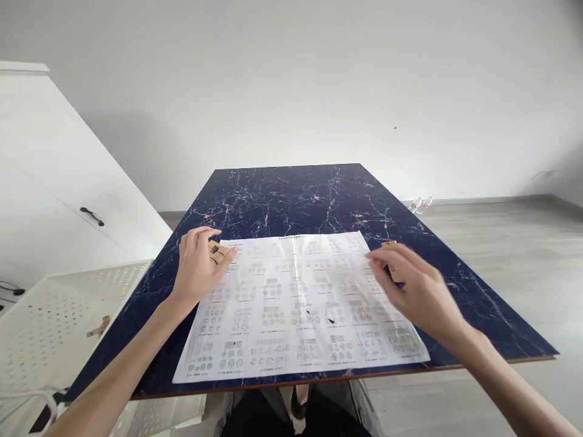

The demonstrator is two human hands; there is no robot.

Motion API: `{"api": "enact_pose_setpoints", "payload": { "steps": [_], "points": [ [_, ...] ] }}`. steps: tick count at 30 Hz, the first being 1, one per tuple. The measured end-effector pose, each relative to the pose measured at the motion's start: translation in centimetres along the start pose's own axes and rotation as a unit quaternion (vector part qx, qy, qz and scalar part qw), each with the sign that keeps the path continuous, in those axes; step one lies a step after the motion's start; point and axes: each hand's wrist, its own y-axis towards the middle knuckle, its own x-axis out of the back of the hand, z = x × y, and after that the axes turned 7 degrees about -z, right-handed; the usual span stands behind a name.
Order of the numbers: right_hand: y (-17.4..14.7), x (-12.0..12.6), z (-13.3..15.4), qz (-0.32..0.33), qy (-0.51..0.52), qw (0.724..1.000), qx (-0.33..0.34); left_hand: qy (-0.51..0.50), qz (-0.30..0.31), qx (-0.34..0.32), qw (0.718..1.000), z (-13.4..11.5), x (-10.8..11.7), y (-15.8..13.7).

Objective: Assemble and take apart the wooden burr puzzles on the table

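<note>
A large white printed sheet (282,285) lies on the dark blue marbled table, creased down its middle and covered with rows of small diagrams. My left hand (198,264) is over its upper left corner, thumb and fingers apart. Small wooden pieces (215,247) with dark gaps show between that thumb and the fingers; whether I touch them I cannot tell. At the sheet's right edge my right hand (410,285) hovers, slightly blurred, fingers bent and thumb apart. Another wooden piece (389,244) lies behind it, partly hidden by the fingers.
The table's blue top (291,200) reaches toward a pale wall. To the left stand a white cabinet (54,164) and a perforated white basket (59,303) with a wooden object (99,328) in it. Clear bottles (421,205) are on the floor at right.
</note>
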Motion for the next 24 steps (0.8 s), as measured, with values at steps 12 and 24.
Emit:
{"api": "enact_pose_setpoints", "payload": {
  "steps": [12, 24],
  "points": [
    [-2.7, 0.9, -4.8, 0.043, -0.118, 0.965, -0.229, -0.173, 0.168, -0.101, 0.965, -5.8, -3.4, 0.2],
    [1.2, -1.5, -0.4, -0.027, 0.050, 0.977, -0.205, -0.279, 0.202, -0.030, 0.938, -6.1, -2.6, -0.8]
  ]
}}
